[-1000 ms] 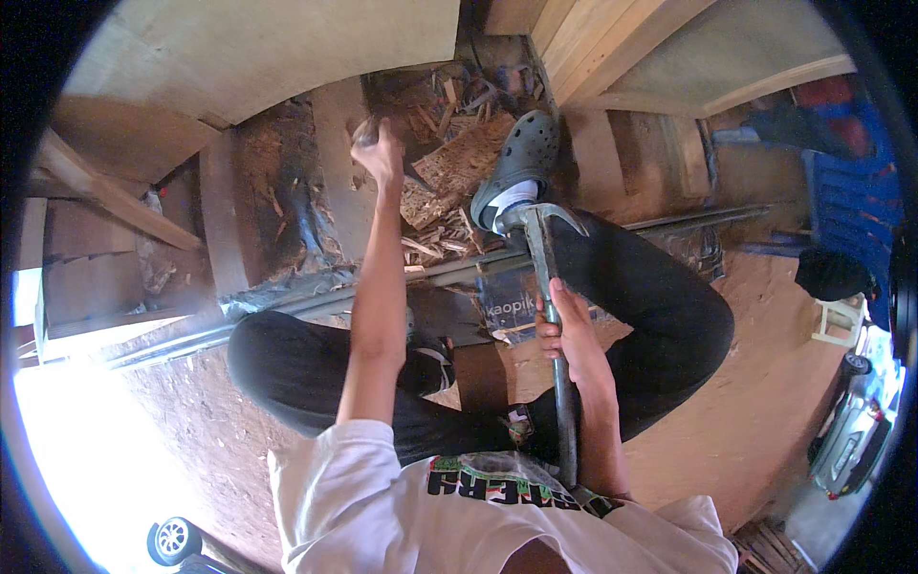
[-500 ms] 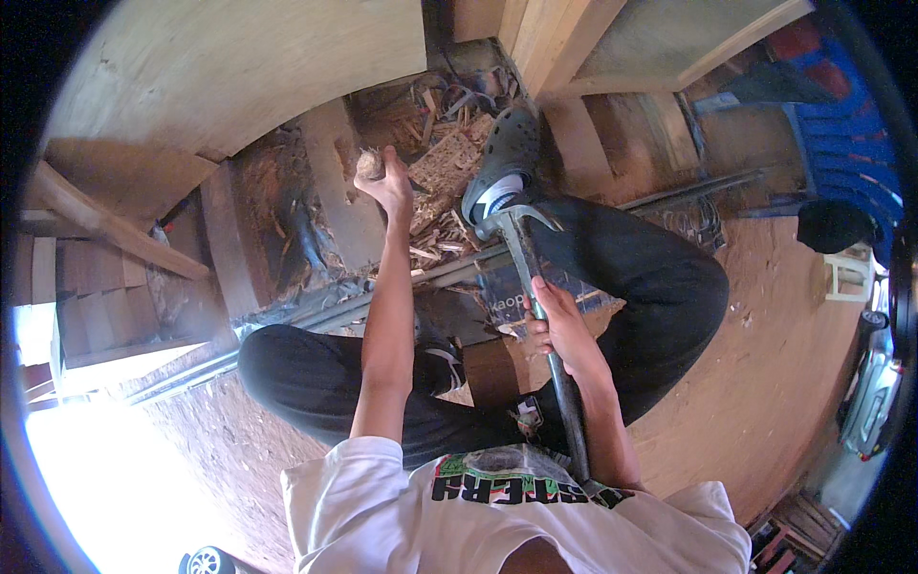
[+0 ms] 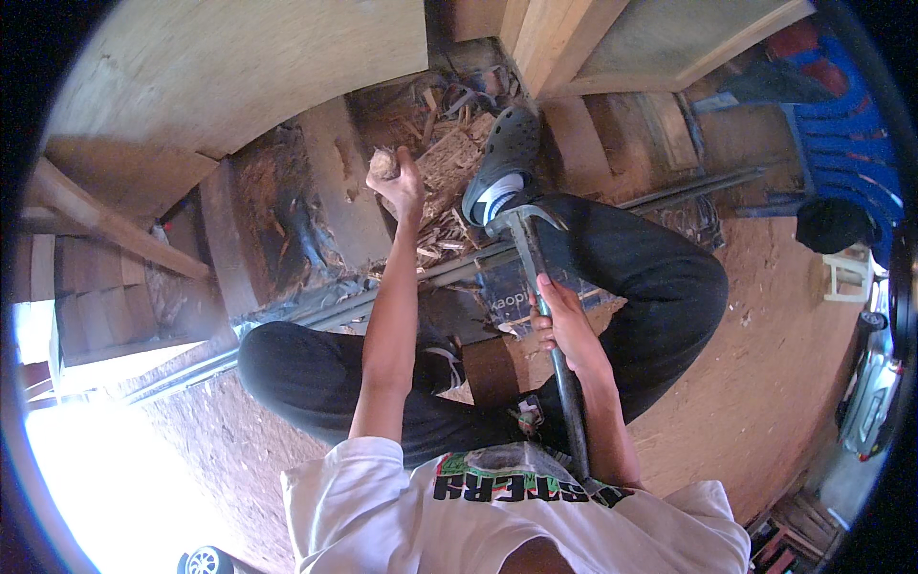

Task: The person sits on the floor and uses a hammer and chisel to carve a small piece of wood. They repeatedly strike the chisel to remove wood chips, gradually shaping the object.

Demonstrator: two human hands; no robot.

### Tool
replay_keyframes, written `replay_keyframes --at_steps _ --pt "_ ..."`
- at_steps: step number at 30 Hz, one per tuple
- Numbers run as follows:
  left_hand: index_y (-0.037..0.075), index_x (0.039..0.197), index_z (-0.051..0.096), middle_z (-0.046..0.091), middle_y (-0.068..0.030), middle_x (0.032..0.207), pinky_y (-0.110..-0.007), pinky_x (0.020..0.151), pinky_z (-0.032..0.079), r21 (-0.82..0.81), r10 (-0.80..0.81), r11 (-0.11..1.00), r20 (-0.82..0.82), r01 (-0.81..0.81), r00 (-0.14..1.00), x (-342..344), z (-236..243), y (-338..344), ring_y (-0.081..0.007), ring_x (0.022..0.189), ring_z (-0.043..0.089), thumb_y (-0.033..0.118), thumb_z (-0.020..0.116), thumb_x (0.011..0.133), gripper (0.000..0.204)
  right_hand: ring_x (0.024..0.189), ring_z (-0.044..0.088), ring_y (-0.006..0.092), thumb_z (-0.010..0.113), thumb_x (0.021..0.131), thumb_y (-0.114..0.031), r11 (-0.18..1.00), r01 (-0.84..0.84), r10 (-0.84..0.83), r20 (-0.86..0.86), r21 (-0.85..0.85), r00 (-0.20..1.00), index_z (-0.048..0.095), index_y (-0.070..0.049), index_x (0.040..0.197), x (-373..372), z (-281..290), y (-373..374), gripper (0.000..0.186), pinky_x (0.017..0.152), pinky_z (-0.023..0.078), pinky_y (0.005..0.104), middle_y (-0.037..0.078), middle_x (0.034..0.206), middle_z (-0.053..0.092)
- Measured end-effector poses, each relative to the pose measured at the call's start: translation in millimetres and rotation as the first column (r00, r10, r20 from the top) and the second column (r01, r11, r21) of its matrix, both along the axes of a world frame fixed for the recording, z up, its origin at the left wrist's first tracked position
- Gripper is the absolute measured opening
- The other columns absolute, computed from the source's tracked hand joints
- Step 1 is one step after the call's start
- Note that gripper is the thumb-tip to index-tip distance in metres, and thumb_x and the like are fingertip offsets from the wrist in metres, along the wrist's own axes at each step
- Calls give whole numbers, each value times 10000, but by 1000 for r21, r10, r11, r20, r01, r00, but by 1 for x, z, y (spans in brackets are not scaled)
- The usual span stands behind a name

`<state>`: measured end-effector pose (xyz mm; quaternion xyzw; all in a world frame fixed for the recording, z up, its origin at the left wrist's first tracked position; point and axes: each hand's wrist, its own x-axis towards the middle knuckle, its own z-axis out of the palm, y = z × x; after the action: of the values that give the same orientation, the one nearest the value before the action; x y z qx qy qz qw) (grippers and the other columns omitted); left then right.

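Observation:
My left hand (image 3: 402, 187), arm stretched forward, is closed round a short object with a frayed, pale wooden end (image 3: 384, 163), possibly a tool handle; its far part is hidden. It is held over wood chips and splinters (image 3: 448, 153). My right hand (image 3: 564, 325) grips the long shaft of a metal claw hammer (image 3: 524, 230), its head up beside my grey clog (image 3: 507, 143) and striped sock, its lower end reaching back to my white shirt. My dark-trousered legs (image 3: 660, 287) are bent either side of my arms.
Plywood panels (image 3: 239, 57) and wooden framing (image 3: 564, 38) lie ahead, with planks (image 3: 124, 215) at left. Long metal bars (image 3: 727, 179) cross behind my legs. A blue plastic chair (image 3: 837, 124) with dark items and a white stool (image 3: 841, 277) stand at right; vehicles (image 3: 865, 402) show beyond.
My left hand has shifted right and down with its object since a second ago, turning the frayed end more into view. The hammer stays in my right hand; the view has shifted slightly.

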<state>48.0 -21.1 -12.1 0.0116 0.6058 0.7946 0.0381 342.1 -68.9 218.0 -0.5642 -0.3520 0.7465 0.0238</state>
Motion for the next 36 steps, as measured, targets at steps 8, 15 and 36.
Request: replay_keyframes --at_steps 8,15,36 --pt "57 1035 545 598 -16 888 -305 701 426 -151 -308 949 -254 276 917 20 -29 0 -140 833 574 197 785 741 405 481 335 9 515 957 -541 972 -117 116 13 203 993 472 -116 880 -16 -2 -1 434 417 270 193 -75 635 370" --pt "104 1242 508 557 -94 1190 -460 884 473 584 -721 654 289 481 630 34 -48 0 -291 1095 539 450 685 794 593 453 347 11 468 975 -547 906 -178 220 -67 383 973 446 -104 874 -14 18 14 455 403 277 199 -69 614 375" --pt "-64 1157 565 663 -214 916 -458 796 472 -425 -595 803 -526 418 607 37 -3 -13 -363 826 633 236 758 701 579 441 323 17 601 948 -382 843 -171 327 -234 510 915 532 -103 876 -64 31 28 296 390 249 201 -95 574 364"
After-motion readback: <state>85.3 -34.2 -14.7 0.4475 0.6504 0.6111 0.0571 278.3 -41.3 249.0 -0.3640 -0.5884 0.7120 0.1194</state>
